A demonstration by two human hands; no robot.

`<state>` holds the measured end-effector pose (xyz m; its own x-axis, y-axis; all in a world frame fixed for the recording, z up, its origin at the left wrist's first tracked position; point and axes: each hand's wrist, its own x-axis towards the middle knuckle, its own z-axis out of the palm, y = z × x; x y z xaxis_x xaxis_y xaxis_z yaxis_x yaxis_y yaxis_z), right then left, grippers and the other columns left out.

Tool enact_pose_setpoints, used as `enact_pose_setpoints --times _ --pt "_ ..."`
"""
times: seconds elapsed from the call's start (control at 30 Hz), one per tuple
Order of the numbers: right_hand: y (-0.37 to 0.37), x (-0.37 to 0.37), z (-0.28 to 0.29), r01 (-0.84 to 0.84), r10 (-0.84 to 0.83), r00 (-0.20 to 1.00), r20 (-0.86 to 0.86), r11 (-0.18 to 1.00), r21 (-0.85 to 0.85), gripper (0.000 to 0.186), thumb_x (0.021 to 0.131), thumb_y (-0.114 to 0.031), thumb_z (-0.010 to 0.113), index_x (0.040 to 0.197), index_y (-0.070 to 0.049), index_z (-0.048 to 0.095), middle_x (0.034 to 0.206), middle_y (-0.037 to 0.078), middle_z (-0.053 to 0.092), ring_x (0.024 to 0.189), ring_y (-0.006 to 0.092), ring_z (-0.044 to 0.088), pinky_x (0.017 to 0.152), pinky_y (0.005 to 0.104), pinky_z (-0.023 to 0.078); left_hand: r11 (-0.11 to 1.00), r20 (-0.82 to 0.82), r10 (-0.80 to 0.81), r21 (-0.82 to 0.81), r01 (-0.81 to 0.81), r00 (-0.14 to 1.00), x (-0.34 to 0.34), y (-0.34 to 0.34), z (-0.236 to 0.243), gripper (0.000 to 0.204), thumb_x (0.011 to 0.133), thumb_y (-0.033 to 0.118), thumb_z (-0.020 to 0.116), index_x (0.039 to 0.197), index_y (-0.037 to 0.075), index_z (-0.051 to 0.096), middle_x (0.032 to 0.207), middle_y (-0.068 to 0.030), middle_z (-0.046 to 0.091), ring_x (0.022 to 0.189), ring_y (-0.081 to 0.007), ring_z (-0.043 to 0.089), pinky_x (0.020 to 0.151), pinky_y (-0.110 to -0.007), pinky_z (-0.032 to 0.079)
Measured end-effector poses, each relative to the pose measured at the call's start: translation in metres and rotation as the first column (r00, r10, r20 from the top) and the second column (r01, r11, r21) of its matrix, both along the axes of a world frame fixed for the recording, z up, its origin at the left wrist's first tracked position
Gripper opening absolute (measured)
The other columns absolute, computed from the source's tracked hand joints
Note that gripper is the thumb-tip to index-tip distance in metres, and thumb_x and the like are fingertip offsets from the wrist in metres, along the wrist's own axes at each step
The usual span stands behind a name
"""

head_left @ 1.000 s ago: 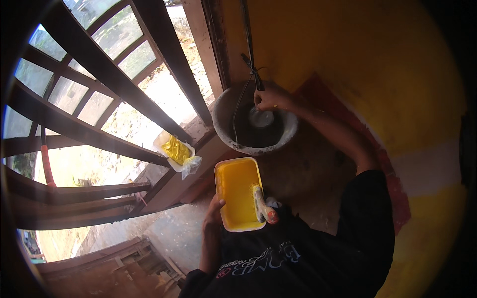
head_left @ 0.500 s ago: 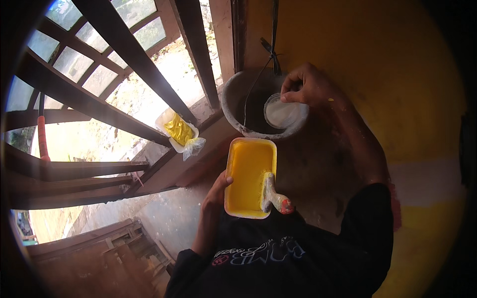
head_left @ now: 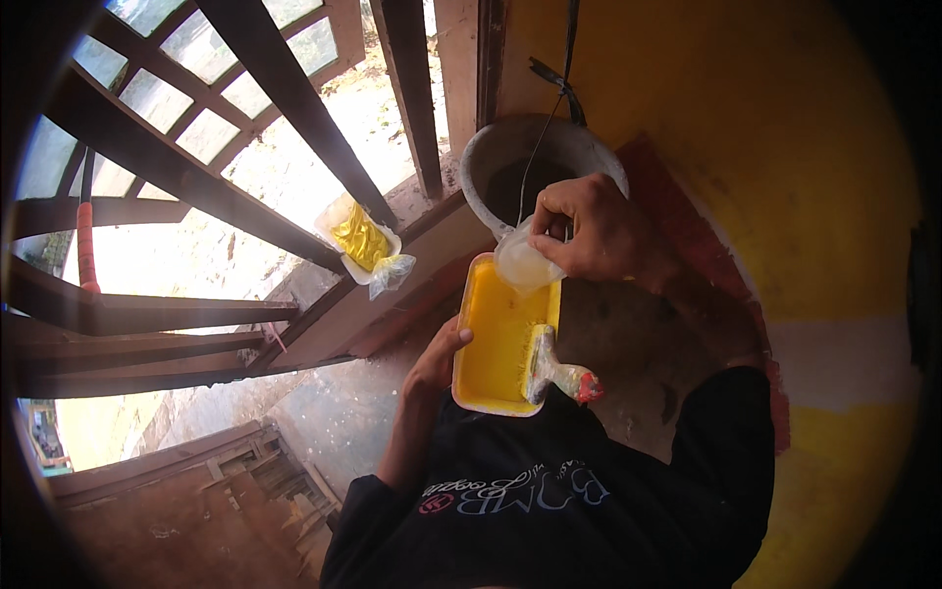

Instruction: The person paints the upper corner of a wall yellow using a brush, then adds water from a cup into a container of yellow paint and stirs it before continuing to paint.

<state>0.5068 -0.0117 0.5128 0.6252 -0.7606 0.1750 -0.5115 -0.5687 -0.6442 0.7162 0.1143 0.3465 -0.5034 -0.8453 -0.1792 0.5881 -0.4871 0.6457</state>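
My left hand grips the left side of a shallow rectangular tray with yellow paint in it. A paintbrush rests on the tray's right side. Its paint-spattered handle ends in red and sticks out past the rim. My right hand pinches the rim of a small translucent plastic cup, which is tilted over the tray's far right corner. The cup looks whitish; whether liquid is running out cannot be made out.
A round grey tub stands against the yellow wall, with a dark cord hanging into it. Left of it are brown wooden bars. A white container with a yellow bag sits on the ledge. Wooden boards lie lower left.
My right hand has brought the cup from above the tub down and nearer, to the tray's far corner, and tilted it. My left hand still holds the tray, which is slightly higher in view.
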Motion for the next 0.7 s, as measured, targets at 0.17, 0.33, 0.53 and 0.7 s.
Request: enact_pose_setpoints --times 0.17,0.33,0.53,0.7 --pt "0.008 0.004 -0.004 0.003 -0.003 1.000 0.016 0.999 -0.036 0.012 0.067 -0.007 0.072 0.068 0.000 0.062 0.067 0.015 0.064 0.062 0.0257 0.066 0.061 0.0337 0.052 1.000 -0.018 -0.011 -0.011 0.011 1.000 0.003 0.000 -0.003 0.074 0.083 0.040 0.066 0.135 -0.004 0.037 0.127 -0.0128 0.054 0.114 -0.0189 0.056 0.098 -0.032 0.046" --pt "0.017 0.007 -0.008 0.007 -0.002 0.999 0.034 0.991 -0.134 0.014 0.070 -0.005 0.073 0.069 0.000 0.060 0.067 0.013 0.061 0.061 0.0241 0.063 0.056 0.0333 0.049 1.000 -0.016 -0.008 -0.013 0.008 1.000 0.007 0.000 -0.003 0.074 0.083 0.040 0.067 0.135 -0.004 0.037 0.127 -0.0128 0.053 0.114 -0.0191 0.056 0.098 -0.032 0.046" --pt "0.028 0.008 -0.011 0.005 0.008 0.999 0.052 0.971 -0.241 0.015 0.070 -0.004 0.073 0.070 -0.001 0.058 0.067 0.012 0.059 0.060 0.0232 0.061 0.053 0.0333 0.047 0.998 -0.049 -0.066 -0.008 0.065 0.997 0.013 -0.004 -0.010 0.074 0.083 0.039 0.067 0.135 -0.003 0.037 0.127 -0.0123 0.053 0.115 -0.0192 0.056 0.099 -0.032 0.046" --pt "0.035 0.011 -0.005 0.058 -0.050 0.997 0.052 0.984 -0.167 0.015 0.070 -0.005 0.072 0.067 0.000 0.058 0.068 0.016 0.061 0.064 0.0296 0.063 0.059 0.0369 0.049 0.996 -0.048 -0.094 0.002 0.094 0.994 0.016 -0.006 -0.009 0.074 0.083 0.039 0.067 0.136 -0.003 0.037 0.129 -0.0124 0.053 0.116 -0.0195 0.055 0.100 -0.033 0.045"
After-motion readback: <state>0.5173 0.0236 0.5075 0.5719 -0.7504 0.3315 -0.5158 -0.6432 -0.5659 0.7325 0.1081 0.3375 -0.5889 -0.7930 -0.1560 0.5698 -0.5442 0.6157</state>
